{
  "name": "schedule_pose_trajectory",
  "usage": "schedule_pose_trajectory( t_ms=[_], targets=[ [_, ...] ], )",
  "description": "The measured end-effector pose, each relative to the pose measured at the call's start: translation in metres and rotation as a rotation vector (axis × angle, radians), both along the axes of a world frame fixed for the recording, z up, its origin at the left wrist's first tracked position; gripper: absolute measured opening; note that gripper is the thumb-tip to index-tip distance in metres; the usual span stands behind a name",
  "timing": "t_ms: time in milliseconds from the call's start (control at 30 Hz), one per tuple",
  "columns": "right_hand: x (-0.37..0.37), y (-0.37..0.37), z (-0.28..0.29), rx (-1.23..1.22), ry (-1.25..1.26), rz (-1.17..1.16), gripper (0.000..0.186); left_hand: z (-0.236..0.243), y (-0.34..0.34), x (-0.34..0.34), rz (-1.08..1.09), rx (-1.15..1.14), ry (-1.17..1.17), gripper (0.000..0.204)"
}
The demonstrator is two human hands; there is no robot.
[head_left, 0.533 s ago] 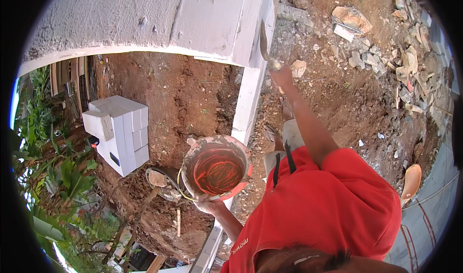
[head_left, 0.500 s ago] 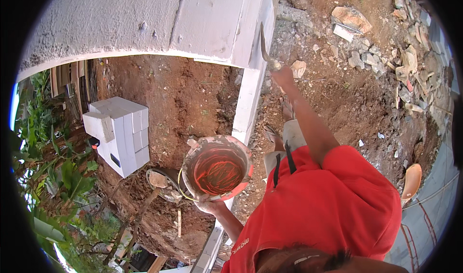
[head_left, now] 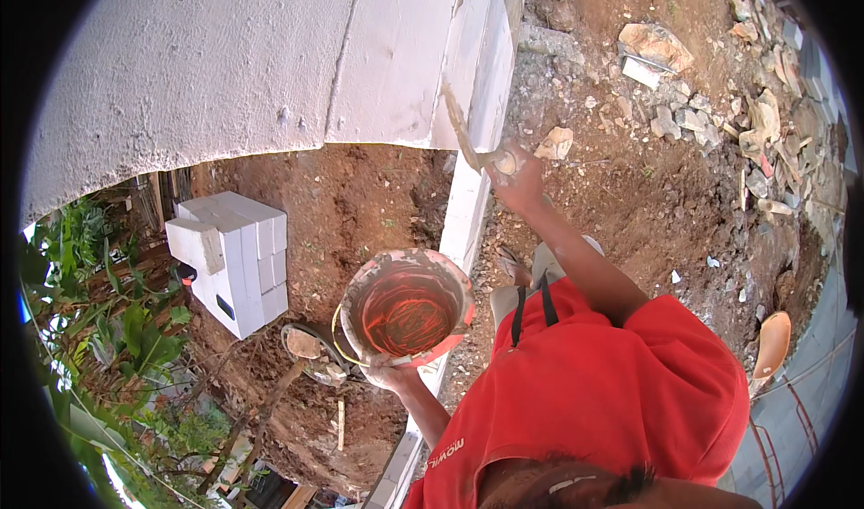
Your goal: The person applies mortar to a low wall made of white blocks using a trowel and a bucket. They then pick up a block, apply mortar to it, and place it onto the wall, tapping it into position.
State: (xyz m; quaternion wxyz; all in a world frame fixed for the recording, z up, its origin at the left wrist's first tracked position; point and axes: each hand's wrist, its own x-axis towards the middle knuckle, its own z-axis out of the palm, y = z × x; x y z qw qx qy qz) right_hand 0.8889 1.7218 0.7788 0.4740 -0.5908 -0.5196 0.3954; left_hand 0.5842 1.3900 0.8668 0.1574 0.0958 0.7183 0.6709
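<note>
My left hand (head_left: 394,374) grips the near rim of a red bucket (head_left: 464,295) over the white block wall's narrow top (head_left: 465,207). Grey mortar smears the bucket's rim and inner sides; orange scrape marks show at its bottom. In my right hand (head_left: 519,183) is the handle of a trowel (head_left: 460,131). The trowel's mortar-coated blade points away from me, at the near end of the raised white blockwork (head_left: 396,68). Whether the blade touches the blocks, I cannot tell. Mortar also coats the fingers of my right hand.
A stack of white blocks (head_left: 256,275) stands on the soil left of the wall, a loose one on top. Near it lies a dark round pan (head_left: 292,342) with lumps inside. Stones and rubble (head_left: 693,117) litter the right side; an orange-tan scoop-like piece (head_left: 772,345) lies farther right.
My right hand has drawn the trowel nearer and slightly left, so its blade now overlaps the blockwork's near end. My left hand stays on the bucket. The view has shifted a little.
</note>
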Motion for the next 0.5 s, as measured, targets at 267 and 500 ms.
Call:
schedule_pose_trajectory(
  t_ms=[267, 500],
  targets=[
    [0.012, 0.007, -0.013, -0.31, -0.128, -0.122, 0.034, 0.037, 0.049, 0.024, 0.161, 0.041, -0.178, 0.024],
    [0.007, 0.011, 0.01, 0.111, -0.177, -0.097, 0.032, -0.007, 0.01, -0.002, 0.049, 0.051, -0.036, 0.084]
  ],
)
